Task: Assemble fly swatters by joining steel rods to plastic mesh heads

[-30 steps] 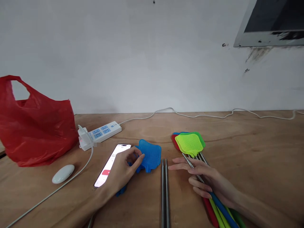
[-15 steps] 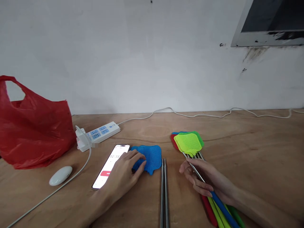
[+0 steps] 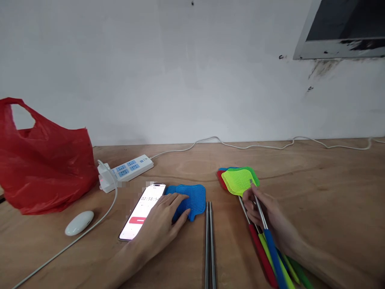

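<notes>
My right hand [image 3: 260,206] has its fingers closed round the thin metal rod of a blue-handled fly swatter handle [image 3: 273,253]. The rod's bare tip points up over the yellow-green swatter head. Beneath lies a fanned pile of fly swatters, with a yellow-green mesh head [image 3: 237,181] on top and green, red and blue heads partly covered. Red [image 3: 261,253] and green grips run toward me. My left hand [image 3: 164,214] rests on the near-left part of the blue swatter heads [image 3: 192,198], fingers and thumb apart. Its wrist covers the corner of a lit phone [image 3: 144,208].
Metal rods [image 3: 209,245] lie side by side between my hands. To the left are a red plastic bag [image 3: 51,168], a white power strip [image 3: 129,168] with a plugged-in cable and a white oval device [image 3: 79,223]. A thin cord runs along the wall.
My right hand has moved up and slightly right, lifting the blue-handled swatter rod and tilting its tip to the right. My left fingers have straightened and spread on the blue heads.
</notes>
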`<state>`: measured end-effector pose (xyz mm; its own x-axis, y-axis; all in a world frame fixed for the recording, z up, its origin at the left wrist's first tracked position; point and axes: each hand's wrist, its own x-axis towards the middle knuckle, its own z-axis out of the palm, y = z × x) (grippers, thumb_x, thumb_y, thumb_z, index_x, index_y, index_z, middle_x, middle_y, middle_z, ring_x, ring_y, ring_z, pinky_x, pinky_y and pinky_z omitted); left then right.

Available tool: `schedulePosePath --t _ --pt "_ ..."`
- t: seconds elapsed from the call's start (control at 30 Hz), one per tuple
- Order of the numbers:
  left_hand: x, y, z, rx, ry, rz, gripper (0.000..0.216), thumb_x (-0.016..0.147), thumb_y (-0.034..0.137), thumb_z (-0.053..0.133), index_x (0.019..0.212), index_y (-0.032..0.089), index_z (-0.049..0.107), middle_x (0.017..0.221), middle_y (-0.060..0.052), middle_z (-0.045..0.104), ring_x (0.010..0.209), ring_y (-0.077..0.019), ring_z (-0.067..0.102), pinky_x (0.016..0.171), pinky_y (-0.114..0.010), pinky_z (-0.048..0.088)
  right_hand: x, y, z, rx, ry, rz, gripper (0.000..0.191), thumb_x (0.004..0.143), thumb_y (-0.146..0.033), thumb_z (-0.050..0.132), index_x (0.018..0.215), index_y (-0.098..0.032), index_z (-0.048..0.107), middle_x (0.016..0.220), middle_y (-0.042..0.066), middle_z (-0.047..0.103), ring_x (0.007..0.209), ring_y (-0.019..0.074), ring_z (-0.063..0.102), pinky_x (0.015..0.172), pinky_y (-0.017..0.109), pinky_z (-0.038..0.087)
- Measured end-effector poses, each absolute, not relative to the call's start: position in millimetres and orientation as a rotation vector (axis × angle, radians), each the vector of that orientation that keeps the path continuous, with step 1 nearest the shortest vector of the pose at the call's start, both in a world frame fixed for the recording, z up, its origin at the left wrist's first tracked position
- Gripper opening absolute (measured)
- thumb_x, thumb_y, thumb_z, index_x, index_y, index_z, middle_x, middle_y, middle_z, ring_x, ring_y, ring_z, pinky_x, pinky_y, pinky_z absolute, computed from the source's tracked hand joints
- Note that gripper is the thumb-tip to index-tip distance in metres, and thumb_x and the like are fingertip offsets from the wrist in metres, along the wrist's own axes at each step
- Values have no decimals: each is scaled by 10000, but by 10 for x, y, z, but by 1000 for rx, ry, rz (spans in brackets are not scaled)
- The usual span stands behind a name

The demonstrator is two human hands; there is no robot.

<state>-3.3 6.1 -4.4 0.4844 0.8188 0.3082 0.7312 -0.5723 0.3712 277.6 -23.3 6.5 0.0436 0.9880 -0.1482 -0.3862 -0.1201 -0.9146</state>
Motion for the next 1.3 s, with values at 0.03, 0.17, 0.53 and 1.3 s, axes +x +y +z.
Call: schedulePosePath --t 0.03,0.17,0.53,1.3 --pt "-29 53 -31 2519 1332 698 274 988 384 512 1186 236 628 1162 -84 695 1092 -316 629 955 -493 482 2773 -238 78 -1024 -764 1348 386 697 -553 822 692 -184 710 580 -34 523 445 59 384 386 185 337" --pt "-20 12 17 2423 1289 775 246 1011 380 476 1164 253 621 1150 -66 695 1093 -296 627 951 -459 489 2762 -221 76 -972 -763 1278 297 643 -464 892 779 -215 803 867 41 721 762 153 644 674 235 556" --pt "-6 -29 15 2510 1245 953 350 989 335 531 1329 261 496 1305 -105 597 1180 -312 568 994 -467 464 2731 -257 -33 -1047 -980 1394 322 684 -440 879 908 -215 823 1001 99 781 912 217 728 812 301 590" --pt "-22 -100 25 2696 1067 251 401 1071 429 201 1061 202 532 762 -33 619 662 -252 587 620 -340 349 2874 -209 -88 -921 -1975 479 154 948 -248 608 945 -203 755 639 7 683 535 140 598 546 261 456"
